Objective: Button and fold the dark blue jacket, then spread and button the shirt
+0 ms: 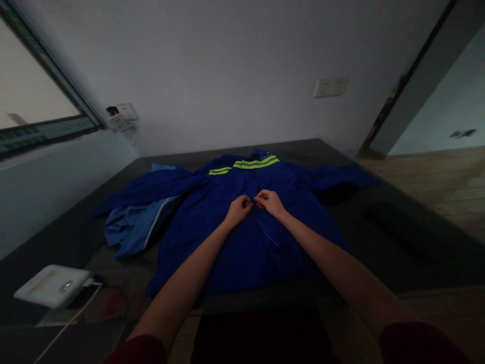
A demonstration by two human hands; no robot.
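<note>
Okay, from my end of the feed both hands are over the middle of the blue jacket, which lies spread across the dark tabletop with its collar toward the wall. On my left hand the fingers are curled in with the thumb close by; on my right hand thumb and forefinger come nearly together in a pinch. It's dim, so I can't tell whether either has a bit of cloth or some small fastening between the tips, or how fully they close.

For this fine fingertip work, I'd let one hand steady the fabric while the other makes the small adjustment, wrists low, pulling sideways only lightly so the panels don't ruck up. More light would help, I reckon.

As for the stuff itself: deep blue woven-looking cloth, matt, softly creased, sleeves sprawled out both ways, bright yellow-green bands with grey through them across the chest. Down by the left sleeve, there's a crumpled lighter blue cloth with a pale edge. Nearer me, a flat white box, round-cornered and smooth, beside a thin white cable.
</note>
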